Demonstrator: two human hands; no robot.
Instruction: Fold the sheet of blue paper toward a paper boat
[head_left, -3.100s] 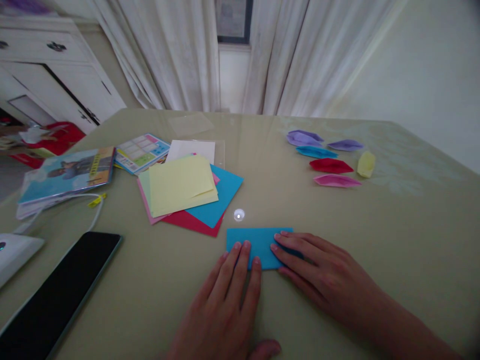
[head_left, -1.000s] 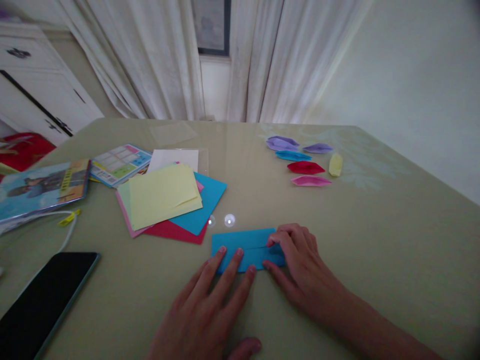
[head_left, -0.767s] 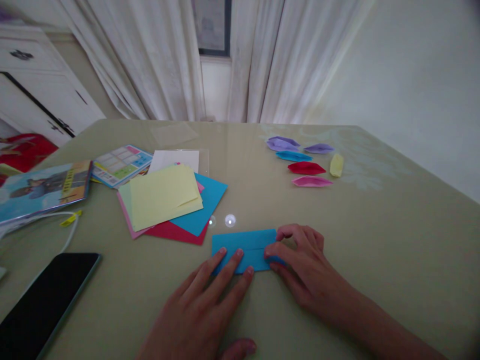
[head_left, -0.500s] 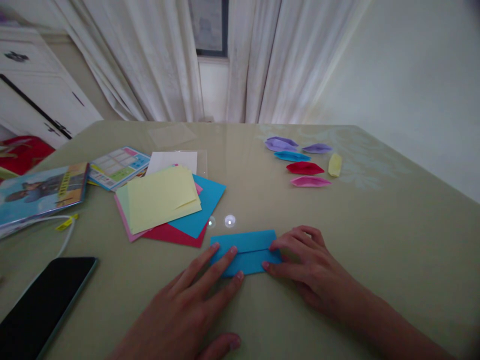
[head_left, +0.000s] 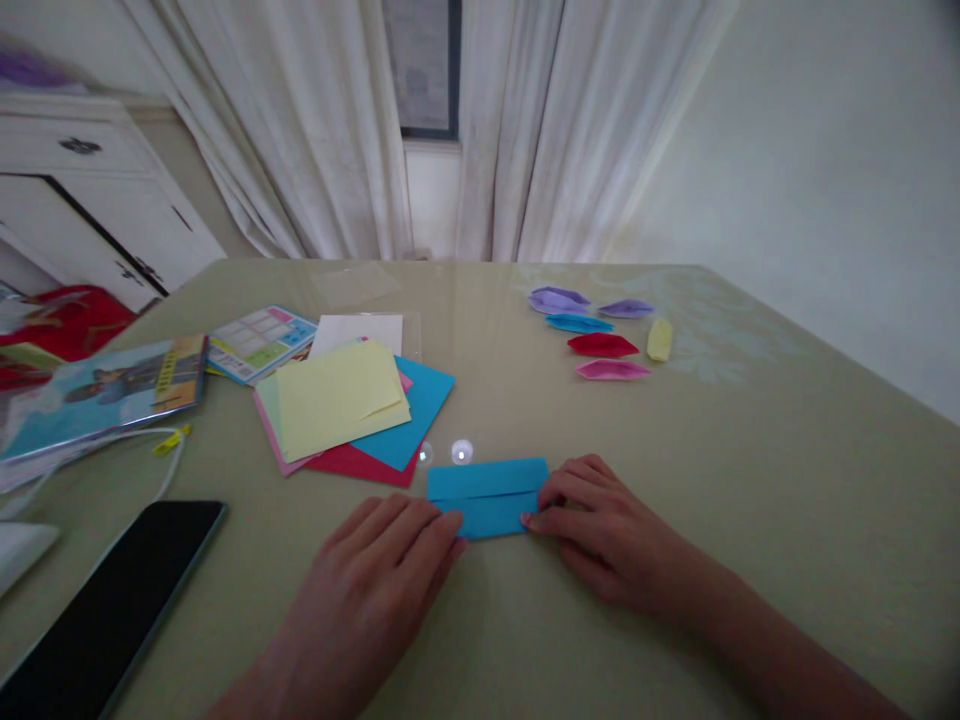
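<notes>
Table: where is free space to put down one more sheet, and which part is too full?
Bare table lies right of the right hand, below the small folded boats. Another bare strip runs between the paper stack and the boats. The left side is crowded: paper stack, book, cable, tablet.

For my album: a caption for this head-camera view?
Both hands press a folded blue paper flat on the table.
</notes>
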